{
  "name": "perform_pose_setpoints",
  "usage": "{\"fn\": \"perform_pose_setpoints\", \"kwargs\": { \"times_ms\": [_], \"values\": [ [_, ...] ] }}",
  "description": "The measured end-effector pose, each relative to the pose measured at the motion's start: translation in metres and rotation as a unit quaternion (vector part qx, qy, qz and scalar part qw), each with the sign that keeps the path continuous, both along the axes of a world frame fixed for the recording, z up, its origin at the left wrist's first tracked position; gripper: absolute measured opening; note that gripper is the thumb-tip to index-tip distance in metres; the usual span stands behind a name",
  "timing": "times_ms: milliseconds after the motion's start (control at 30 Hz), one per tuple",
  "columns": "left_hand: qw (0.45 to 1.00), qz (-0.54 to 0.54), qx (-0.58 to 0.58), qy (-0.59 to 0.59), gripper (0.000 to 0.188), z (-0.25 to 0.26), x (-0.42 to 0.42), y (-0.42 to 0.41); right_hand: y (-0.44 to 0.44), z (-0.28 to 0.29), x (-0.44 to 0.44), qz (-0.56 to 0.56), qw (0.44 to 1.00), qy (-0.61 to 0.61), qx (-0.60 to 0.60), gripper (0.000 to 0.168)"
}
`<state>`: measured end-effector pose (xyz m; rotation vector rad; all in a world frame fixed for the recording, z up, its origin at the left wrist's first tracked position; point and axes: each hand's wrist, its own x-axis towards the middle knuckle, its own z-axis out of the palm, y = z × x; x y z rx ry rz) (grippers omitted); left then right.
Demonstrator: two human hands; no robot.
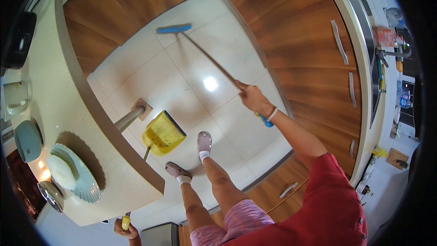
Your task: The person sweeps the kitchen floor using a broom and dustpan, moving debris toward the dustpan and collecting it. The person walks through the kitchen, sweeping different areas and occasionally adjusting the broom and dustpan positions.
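My right hand (253, 96) grips the brown shaft of a broom (213, 60), whose blue end shows below my wrist. The blue broom head (174, 29) rests on the tiled floor (235, 123), close to the wooden cabinets. At the bottom left, my left hand (125, 229) is closed around the yellow handle (126, 223) of a long-handled dustpan. Its yellow pan (165, 134) sits on the floor left of my feet, with dark debris inside. The counter hides the middle of the dustpan's shaft. A few small dark bits (186, 89) lie on the tiles.
A pale counter (112, 164) juts in from the left above a metal support leg (131, 118). On it stand a scalloped dish (83, 181), a mug (14, 99) and a black appliance (20, 41). Wooden cabinets (307, 58) with a sink counter run along the right.
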<state>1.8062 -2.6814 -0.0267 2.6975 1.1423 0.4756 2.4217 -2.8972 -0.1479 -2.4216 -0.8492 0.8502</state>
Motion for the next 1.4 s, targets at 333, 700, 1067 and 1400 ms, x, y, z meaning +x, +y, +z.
{"fn": "perform_pose_setpoints", "kwargs": {
  "times_ms": [333,700,1067,1400],
  "values": [
    [0.999,0.015,-0.023,0.038,0.03,-0.005,-0.014,0.0,0.086,-0.08,0.114,-0.205,0.978,-0.039,-0.018,0.026],
    [0.997,0.053,-0.007,0.058,0.04,-0.018,-0.051,-0.008,0.085,-0.048,-0.024,-0.023,0.995,0.026,-0.089,0.061],
    [0.999,0.017,0.014,0.024,0.036,-0.004,-0.015,-0.001,0.056,-0.006,0.043,0.132,0.99,-0.046,-0.01,0.052],
    [0.999,-0.003,-0.004,0.054,0.042,0.003,-0.02,-0.003,0.034,-0.033,0.034,0.222,0.97,-0.048,-0.082,0.058]
  ]
}}
